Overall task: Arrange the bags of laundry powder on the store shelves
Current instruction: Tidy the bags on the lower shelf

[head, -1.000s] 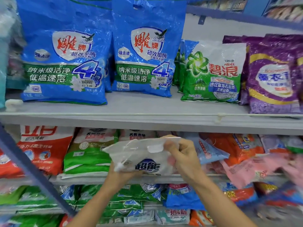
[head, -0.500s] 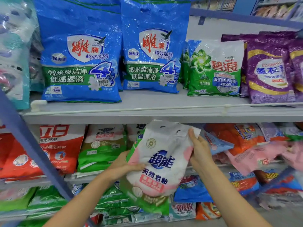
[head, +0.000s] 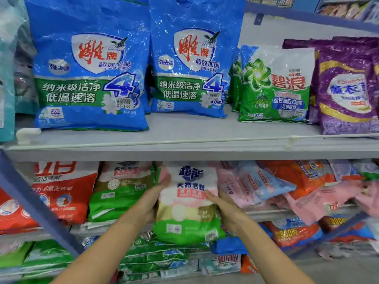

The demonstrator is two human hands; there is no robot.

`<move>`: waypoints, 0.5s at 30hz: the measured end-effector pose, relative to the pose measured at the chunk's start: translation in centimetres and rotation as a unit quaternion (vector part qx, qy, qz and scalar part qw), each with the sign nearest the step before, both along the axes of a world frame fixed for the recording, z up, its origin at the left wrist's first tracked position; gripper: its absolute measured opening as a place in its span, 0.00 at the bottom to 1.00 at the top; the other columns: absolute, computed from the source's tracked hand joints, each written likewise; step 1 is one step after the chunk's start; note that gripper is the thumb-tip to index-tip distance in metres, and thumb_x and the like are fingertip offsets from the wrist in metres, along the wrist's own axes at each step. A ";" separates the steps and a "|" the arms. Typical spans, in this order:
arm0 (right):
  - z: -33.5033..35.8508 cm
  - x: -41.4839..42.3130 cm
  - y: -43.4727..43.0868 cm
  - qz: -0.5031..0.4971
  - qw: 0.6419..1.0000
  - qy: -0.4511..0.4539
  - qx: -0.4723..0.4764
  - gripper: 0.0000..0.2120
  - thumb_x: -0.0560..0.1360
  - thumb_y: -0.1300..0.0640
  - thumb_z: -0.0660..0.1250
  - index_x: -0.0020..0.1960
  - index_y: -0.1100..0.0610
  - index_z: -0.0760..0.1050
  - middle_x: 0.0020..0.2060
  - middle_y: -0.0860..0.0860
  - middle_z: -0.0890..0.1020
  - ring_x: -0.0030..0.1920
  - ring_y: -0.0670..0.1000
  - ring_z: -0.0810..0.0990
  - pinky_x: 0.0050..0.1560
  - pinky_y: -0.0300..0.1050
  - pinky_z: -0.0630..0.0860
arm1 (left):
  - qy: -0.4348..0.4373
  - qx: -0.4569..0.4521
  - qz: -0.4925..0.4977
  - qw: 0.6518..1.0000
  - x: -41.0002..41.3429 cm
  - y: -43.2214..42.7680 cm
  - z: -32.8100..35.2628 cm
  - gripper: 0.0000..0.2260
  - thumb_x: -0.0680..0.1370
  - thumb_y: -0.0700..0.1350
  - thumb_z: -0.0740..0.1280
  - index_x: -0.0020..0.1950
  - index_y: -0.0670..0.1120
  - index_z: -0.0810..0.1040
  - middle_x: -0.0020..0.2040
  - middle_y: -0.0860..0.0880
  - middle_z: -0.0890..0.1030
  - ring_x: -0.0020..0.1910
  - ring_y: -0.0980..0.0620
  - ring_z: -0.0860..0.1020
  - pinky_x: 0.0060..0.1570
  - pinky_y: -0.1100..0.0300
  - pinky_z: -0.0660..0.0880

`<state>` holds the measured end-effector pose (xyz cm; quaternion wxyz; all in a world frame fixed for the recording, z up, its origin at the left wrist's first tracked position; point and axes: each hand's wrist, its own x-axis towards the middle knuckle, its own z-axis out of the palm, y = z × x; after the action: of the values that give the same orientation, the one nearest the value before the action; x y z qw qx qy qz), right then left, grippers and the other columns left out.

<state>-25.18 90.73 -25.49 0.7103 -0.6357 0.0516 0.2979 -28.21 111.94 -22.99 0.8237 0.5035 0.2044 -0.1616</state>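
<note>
A white, pink and green bag of laundry powder [head: 187,203] stands upright at the front of the middle shelf [head: 266,213], its top under the shelf above. My left hand [head: 152,199] holds its left edge and my right hand [head: 222,208] holds its right edge, fingers wrapped round the sides. A like bag [head: 123,187] stands just left of it. Tilted pink bags [head: 231,185] and a light blue bag [head: 266,181] lean to its right.
Two big blue bags [head: 90,78], a green and white bag [head: 276,87] and purple bags [head: 346,89] stand on the upper shelf [head: 184,144]. A red bag [head: 61,189] sits at left. A blue upright post [head: 34,203] slants across the left. More bags fill the lower shelf.
The bag was held flat, then turned upright in front of the shelf. Now both hands have pushed it back onto the middle shelf between its neighbours.
</note>
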 end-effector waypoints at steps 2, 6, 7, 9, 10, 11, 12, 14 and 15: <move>0.7 2.3 1.4 -0.046 0.999 -0.027 0.001 0.29 0.72 0.55 0.70 0.68 0.51 0.61 0.42 0.47 0.85 0.31 0.47 0.83 0.28 0.38 0.78 | 0.002 0.060 0.028 0.998 2.1 0.8 0.5 0.09 0.77 0.49 0.67 0.48 0.43 0.77 0.38 0.42 0.85 0.34 0.46 0.84 0.29 0.57 0.79; 2.0 7.4 3.2 -0.069 0.979 -0.133 -0.136 0.23 0.76 0.55 0.67 0.68 0.58 0.66 0.58 0.55 0.78 0.39 0.48 0.80 0.39 0.41 0.76 | -0.057 0.175 0.049 0.982 6.2 2.9 1.1 0.03 0.79 0.40 0.63 0.48 0.43 0.76 0.43 0.43 0.80 0.44 0.44 0.77 0.44 0.55 0.73; 1.8 8.1 3.5 -0.047 0.963 -0.170 -0.202 0.22 0.76 0.55 0.67 0.67 0.60 0.68 0.58 0.56 0.77 0.46 0.52 0.79 0.46 0.41 0.74 | -0.068 0.263 0.025 0.962 6.6 3.0 0.6 0.06 0.79 0.43 0.64 0.54 0.43 0.75 0.51 0.44 0.77 0.52 0.44 0.75 0.54 0.53 0.71; 1.0 8.2 3.9 0.024 0.917 -0.244 -0.315 0.17 0.78 0.54 0.64 0.64 0.61 0.71 0.60 0.56 0.76 0.59 0.55 0.76 0.57 0.40 0.69 | -0.063 0.505 -0.033 0.860 6.1 2.5 -1.1 0.19 0.78 0.54 0.64 0.61 0.43 0.73 0.60 0.46 0.74 0.62 0.45 0.71 0.66 0.50 0.65; 0.4 7.8 4.2 0.053 0.890 -0.270 -0.364 0.15 0.80 0.53 0.61 0.63 0.59 0.71 0.62 0.56 0.75 0.62 0.56 0.74 0.60 0.42 0.69 | -0.065 0.585 -0.056 0.807 5.5 1.9 -2.0 0.23 0.77 0.58 0.62 0.63 0.42 0.73 0.63 0.44 0.74 0.63 0.44 0.71 0.66 0.48 0.65; -0.2 7.3 4.4 0.070 0.863 -0.292 -0.405 0.15 0.81 0.52 0.57 0.63 0.58 0.70 0.64 0.56 0.72 0.64 0.56 0.72 0.62 0.45 0.69 | -0.082 0.627 -0.067 0.772 5.0 1.3 -2.8 0.24 0.78 0.58 0.60 0.65 0.42 0.71 0.65 0.41 0.72 0.65 0.42 0.70 0.66 0.47 0.66; -1.1 6.8 4.6 0.078 0.831 -0.323 -0.446 0.15 0.82 0.52 0.54 0.65 0.57 0.68 0.67 0.55 0.68 0.67 0.57 0.68 0.65 0.47 0.68 | -0.109 0.659 -0.071 0.741 4.4 0.9 -3.6 0.23 0.80 0.57 0.57 0.68 0.43 0.68 0.68 0.39 0.70 0.66 0.40 0.69 0.67 0.46 0.66; -2.3 6.1 4.7 0.094 0.757 -0.403 -0.506 0.18 0.82 0.51 0.50 0.67 0.57 0.66 0.69 0.55 0.66 0.70 0.56 0.63 0.70 0.51 0.62 | -0.163 0.719 -0.087 0.670 3.7 0.7 -4.8 0.27 0.81 0.60 0.47 0.71 0.45 0.69 0.68 0.38 0.70 0.67 0.37 0.69 0.68 0.43 0.65; -2.6 5.8 4.7 0.102 0.730 -0.439 -0.514 0.19 0.81 0.49 0.51 0.68 0.57 0.68 0.68 0.56 0.69 0.70 0.57 0.65 0.70 0.54 0.61 | -0.181 0.738 -0.098 0.643 3.7 1.0 -5.1 0.32 0.80 0.63 0.40 0.70 0.46 0.70 0.66 0.38 0.73 0.66 0.37 0.70 0.68 0.43 0.64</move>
<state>-19.39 95.38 -28.09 0.1843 -0.9650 -0.1861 -0.0160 -24.51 112.92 -28.05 0.1790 0.9808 0.0522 0.0577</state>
